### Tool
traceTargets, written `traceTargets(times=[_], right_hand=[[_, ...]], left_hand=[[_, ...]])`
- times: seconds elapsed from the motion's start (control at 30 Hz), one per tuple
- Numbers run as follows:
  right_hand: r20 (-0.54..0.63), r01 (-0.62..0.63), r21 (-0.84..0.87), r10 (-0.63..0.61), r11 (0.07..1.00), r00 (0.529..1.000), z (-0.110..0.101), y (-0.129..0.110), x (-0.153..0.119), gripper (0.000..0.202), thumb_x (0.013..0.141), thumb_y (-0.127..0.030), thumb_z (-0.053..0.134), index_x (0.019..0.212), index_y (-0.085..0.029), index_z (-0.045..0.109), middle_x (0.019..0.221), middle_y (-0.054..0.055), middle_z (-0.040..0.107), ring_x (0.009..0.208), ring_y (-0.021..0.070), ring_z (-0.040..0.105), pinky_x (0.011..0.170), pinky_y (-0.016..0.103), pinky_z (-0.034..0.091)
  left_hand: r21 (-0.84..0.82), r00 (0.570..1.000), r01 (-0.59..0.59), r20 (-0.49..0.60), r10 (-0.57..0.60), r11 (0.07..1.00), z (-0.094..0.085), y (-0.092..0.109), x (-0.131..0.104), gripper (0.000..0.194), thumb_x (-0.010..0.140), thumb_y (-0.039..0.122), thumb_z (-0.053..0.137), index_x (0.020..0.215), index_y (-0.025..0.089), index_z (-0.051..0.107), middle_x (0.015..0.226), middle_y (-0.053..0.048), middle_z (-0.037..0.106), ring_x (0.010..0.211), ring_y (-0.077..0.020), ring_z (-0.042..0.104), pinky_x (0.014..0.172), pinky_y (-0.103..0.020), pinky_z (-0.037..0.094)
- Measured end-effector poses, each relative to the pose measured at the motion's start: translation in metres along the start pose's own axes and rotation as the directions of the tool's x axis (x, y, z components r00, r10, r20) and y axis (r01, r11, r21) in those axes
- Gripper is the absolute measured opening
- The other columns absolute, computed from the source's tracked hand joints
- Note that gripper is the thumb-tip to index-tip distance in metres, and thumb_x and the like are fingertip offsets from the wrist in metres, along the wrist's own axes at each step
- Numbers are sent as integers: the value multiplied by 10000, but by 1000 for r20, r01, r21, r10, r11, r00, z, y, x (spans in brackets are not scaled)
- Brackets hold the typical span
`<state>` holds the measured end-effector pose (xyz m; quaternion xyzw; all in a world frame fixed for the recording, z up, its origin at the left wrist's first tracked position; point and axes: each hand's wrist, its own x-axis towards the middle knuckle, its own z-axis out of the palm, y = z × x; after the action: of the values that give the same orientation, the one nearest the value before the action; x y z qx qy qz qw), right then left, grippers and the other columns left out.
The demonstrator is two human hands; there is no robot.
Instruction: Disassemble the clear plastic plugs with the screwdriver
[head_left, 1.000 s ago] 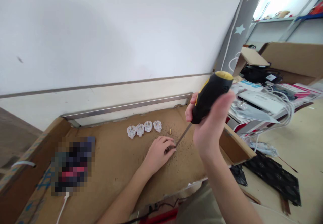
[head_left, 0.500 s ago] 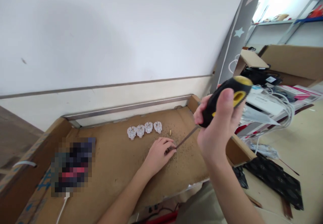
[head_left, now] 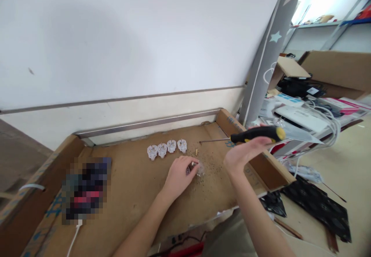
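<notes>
My left hand (head_left: pixel 182 172) rests on the cardboard sheet (head_left: pixel 133 183), its fingers closed on a clear plastic plug (head_left: pixel 199 169). Raised at the right, my right hand (head_left: pixel 243 148) grips a black and yellow screwdriver (head_left: pixel 252 134). The screwdriver's shaft lies almost level and points left, its tip apart from the plug. Several clear plugs (head_left: pixel 171 146) stand in a row with pins up, beyond my left hand. A small brass piece (head_left: pixel 196 152) lies near the plug, and many tiny dark screws (head_left: pixel 213 168) are scattered to its right.
A blurred dark object (head_left: pixel 87 189) with a white cable (head_left: pixel 73 239) is on the left. Cardboard walls (head_left: pixel 232 121) edge the work surface. Beyond the right edge are boxes, packages (head_left: pixel 301 118) and a coiled cable. A grey post (head_left: pixel 261 63) rises behind.
The screwdriver has swung from steeply slanted to nearly level, and its tip has left the plug. My right hand has lowered and turned. More of the plug shows at my left fingertips.
</notes>
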<state>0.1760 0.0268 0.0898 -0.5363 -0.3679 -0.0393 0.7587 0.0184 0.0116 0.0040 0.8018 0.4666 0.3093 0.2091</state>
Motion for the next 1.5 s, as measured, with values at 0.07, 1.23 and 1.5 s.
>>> traceTargets(times=[0.07,1.23,1.5], right_hand=[[-71,-14,-19,13,1000,997,-19,18,-17,468,916,-402,34,1235,-132,245,1094,162,412,990,174,477,816,386,437],[646,375,-538,83,755,759,-105,97,-59,331,721,-287,514,1034,-213,594,898,61,481,865,195,487,794,355,400],[670,393,-521,78,758,738,-107,99,-58,332,736,-283,511,1050,-203,581,905,64,477,867,189,491,786,344,408]], left_hand=[[-31,998,52,-23,-53,998,-2,0,1,145,854,318,521,892,221,622,874,-15,665,835,-190,584,778,-329,425],[-659,818,192,-302,-490,727,-22,-31,12,398,675,530,651,871,184,668,776,-66,695,702,-203,649,618,-308,514],[-414,898,194,-289,-330,889,-19,-26,6,257,795,411,546,884,190,640,877,-50,684,787,-192,622,717,-318,482]])
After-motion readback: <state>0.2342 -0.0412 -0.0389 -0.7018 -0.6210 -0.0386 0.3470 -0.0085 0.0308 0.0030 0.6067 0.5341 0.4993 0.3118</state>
